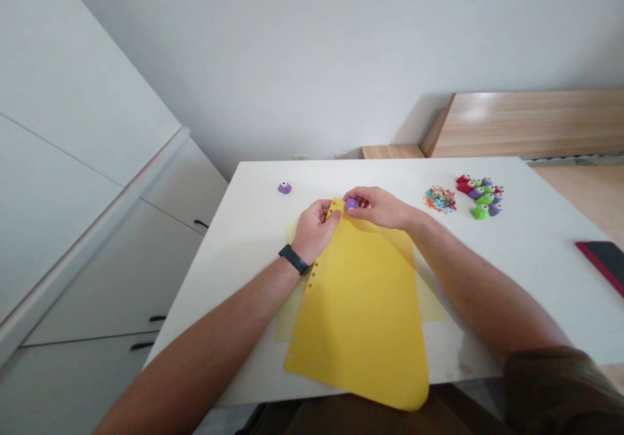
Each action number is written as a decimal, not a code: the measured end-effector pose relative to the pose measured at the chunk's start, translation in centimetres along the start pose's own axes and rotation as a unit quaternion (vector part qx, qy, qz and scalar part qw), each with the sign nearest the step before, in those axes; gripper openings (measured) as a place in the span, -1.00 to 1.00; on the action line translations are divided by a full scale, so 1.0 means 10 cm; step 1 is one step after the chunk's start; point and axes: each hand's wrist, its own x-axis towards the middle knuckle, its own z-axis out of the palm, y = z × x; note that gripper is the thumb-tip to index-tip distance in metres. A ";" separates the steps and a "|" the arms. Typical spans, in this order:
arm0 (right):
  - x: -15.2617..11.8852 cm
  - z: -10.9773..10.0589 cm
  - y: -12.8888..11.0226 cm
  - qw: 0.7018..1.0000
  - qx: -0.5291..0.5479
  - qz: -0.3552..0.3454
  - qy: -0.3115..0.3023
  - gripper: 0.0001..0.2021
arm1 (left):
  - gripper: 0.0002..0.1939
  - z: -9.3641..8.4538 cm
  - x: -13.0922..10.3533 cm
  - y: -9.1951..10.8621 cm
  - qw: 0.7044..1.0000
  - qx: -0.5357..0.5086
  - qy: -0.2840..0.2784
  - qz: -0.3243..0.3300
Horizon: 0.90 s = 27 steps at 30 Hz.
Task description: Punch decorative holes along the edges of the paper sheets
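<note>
A yellow paper sheet (363,311) lies lifted over the white table (526,253), with a row of punched holes along its left edge. My left hand (316,230) pinches the sheet's far left corner; a black band sits on that wrist. My right hand (377,206) grips a small purple paper punch (351,204) set on the sheet's far edge. A second pale yellow sheet (431,298) lies flat underneath.
Another purple punch (285,188) sits alone at the far left. A cluster of red, green and purple punches (481,197) and a pile of coloured paper bits (439,199) lie far right. A red-edged dark phone (604,259) rests at the right edge. White cabinets (97,227) stand left.
</note>
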 end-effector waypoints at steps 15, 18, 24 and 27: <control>-0.05 0.01 -0.02 1.000 -0.007 -0.009 0.002 -0.72 | -0.66 0.01 -0.04 0.03 1.000 -0.009 -0.017 -0.003; -0.06 0.02 -0.03 1.000 -0.006 -0.007 0.006 -0.71 | -0.66 0.00 -0.04 0.02 1.000 -0.005 -0.021 0.000; -0.07 0.03 -0.07 1.000 -0.009 -0.003 0.018 -0.74 | -0.68 0.00 -0.04 0.04 1.000 0.004 -0.021 0.004; -0.07 0.04 -0.09 1.000 -0.008 0.004 0.021 -0.76 | -0.68 0.01 -0.05 0.06 1.000 0.007 -0.020 0.004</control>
